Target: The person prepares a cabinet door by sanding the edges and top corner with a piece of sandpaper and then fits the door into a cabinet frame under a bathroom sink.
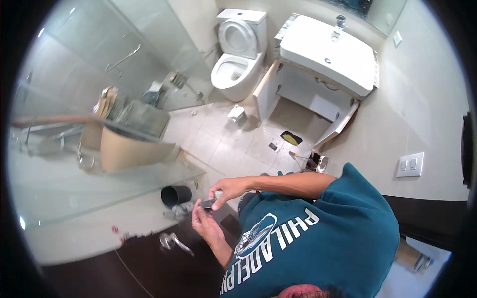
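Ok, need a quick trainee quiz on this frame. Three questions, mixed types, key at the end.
1. True or false: the toilet lid is raised.
2. Multiple choice: what stands open below the white sink?
A) a shower curtain
B) cabinet doors
C) a drawer
3. Fill in: the small dark object is held in the fingers of ____ (how many hands, and which?).

Key:
1. True.
2. B.
3. Both hands: the left hand and the right hand.
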Motion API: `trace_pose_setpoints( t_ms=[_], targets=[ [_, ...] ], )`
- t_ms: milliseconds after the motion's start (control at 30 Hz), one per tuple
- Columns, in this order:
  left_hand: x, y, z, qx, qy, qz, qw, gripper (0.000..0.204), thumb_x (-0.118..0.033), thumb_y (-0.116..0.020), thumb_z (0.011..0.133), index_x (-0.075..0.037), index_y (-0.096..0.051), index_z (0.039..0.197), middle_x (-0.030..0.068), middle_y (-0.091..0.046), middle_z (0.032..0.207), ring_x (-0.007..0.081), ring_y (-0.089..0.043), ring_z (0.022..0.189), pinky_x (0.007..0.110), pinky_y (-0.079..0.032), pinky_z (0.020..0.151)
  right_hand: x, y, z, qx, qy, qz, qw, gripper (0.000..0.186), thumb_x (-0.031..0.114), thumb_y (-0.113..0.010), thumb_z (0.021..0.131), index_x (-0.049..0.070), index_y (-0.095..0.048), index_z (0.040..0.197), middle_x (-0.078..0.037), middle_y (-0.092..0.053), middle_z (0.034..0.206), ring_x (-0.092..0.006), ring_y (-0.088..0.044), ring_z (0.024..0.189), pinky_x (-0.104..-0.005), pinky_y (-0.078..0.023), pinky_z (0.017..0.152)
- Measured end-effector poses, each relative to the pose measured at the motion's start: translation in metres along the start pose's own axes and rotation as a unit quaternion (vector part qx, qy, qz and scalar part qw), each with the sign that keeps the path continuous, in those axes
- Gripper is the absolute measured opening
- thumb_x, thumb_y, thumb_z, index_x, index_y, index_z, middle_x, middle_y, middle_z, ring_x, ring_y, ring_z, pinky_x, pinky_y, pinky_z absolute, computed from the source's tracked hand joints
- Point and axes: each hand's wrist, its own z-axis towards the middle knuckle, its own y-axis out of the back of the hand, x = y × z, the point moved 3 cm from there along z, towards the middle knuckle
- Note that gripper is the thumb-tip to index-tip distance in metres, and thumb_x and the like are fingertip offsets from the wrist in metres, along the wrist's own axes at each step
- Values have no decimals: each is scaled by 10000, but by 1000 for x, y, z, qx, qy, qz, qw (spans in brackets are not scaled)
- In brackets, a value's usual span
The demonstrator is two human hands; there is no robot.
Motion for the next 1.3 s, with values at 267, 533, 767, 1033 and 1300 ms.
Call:
trace_pose_setpoints(
  t_ms=[267,533,767,1033,1300],
  targets=[
    [-12,-56,197,31,-4,12,999,290,-89,-735,974,60,-633,1200,125,-688,1094,174,-665,952,291,-555,819,53,118,96,-194,48,12,980,395,385,-864,842,74,-669,989,11,-682,879,-77,-572,859,-287,-458,769],
    [-27,-47,411,63,-41,63,995,251,-120,-749,970,60,-656,1118,93,-703,989,156,-665,878,293,-565,788,82,226,250,-147,49,69,985,293,346,-777,938,86,-735,1065,8,-701,888,-81,-597,856,-283,-481,792],
    [-67,-48,543,50,7,65,997,282,-210,-665,1037,36,-657,1174,95,-706,1054,165,-659,963,314,-552,864,114,283,403,-187,70,-60,978,281,319,-773,938,57,-752,1038,-49,-773,970,-122,-669,895,-319,-528,846],
    [-99,-36,673,-78,3,-29,997,273,-249,-560,1094,-28,-574,1253,90,-707,1033,171,-675,963,323,-559,821,137,368,539,-83,-54,-78,992,398,423,-715,984,47,-710,856,-35,-681,697,-91,-617,700,-298,-502,652],
    [-88,-31,808,-131,64,1,989,368,-378,-486,1104,-38,-610,1037,46,-609,788,135,-598,662,296,-525,642,90,513,698,-69,-79,-51,993,532,509,-562,1048,38,-655,819,-2,-618,712,-96,-561,661,-293,-472,635]
  ],
)
